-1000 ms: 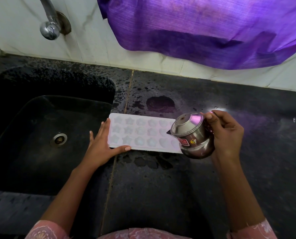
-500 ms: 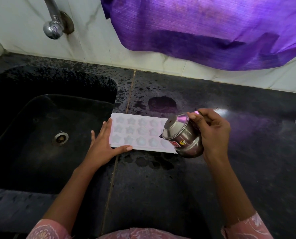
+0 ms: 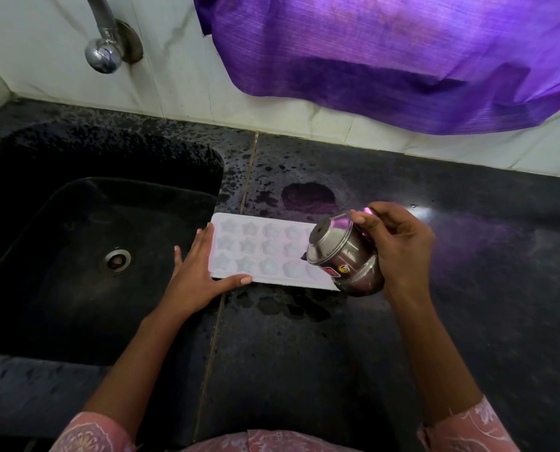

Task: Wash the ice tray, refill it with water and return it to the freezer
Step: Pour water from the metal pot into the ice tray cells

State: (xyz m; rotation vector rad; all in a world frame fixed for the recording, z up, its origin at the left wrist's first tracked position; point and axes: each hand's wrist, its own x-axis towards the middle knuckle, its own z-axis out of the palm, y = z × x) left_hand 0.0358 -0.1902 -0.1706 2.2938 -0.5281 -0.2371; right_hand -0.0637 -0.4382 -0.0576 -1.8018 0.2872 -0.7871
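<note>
A white ice tray (image 3: 265,252) with star and round moulds lies flat on the dark counter (image 3: 304,353), just right of the sink. My left hand (image 3: 197,275) rests against the tray's left end, fingers straight along its edge and thumb along the near side. My right hand (image 3: 399,246) grips a small steel pot (image 3: 343,256), tipped leftward with its mouth over the right part of the tray. The pot hides the tray's right end.
A black sink (image 3: 76,256) with a round drain (image 3: 115,261) fills the left. A steel tap (image 3: 104,44) comes out of the white tiled wall above it. Purple cloth (image 3: 386,53) hangs over the back of the counter. Wet patches mark the counter around the tray.
My right hand has carried the tipped steel pot leftward over the tray, covering more of the right cells. My left hand stays at the tray's left end.
</note>
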